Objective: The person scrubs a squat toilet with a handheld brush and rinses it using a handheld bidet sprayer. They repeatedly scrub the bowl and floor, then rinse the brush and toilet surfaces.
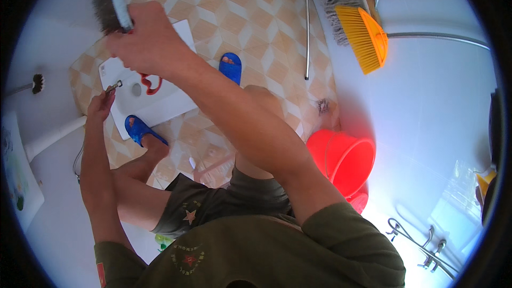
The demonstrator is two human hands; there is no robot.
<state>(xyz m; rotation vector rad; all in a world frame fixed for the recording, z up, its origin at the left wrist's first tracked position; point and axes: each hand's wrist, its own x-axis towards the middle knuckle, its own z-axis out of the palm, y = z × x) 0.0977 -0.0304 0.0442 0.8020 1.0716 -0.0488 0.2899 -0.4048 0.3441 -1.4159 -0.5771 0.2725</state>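
My right hand [148, 40] grips a dark-bristled brush [106, 2] with a pale back, raised at the upper left. A red plastic handle [152, 84] shows below that hand, over the white squat toilet [168, 104]; whether it joins the brush cannot be told. Lower left, my left hand [103, 102] holds a slim metal piece with a nut-like end [116, 86], at the edge of the squat toilet near its round drain hole [137, 89]. A thin hose [77, 160] shows beside my left forearm.
My feet in blue slippers [231, 68] flank the toilet. Red buckets [340, 160] stand by the right wall, near a floor drain [323, 106]. A yellow broom [362, 40], a grey mop [340, 4] and a metal pole [307, 28] are upper right. A white pipe [56, 138] runs along the left.
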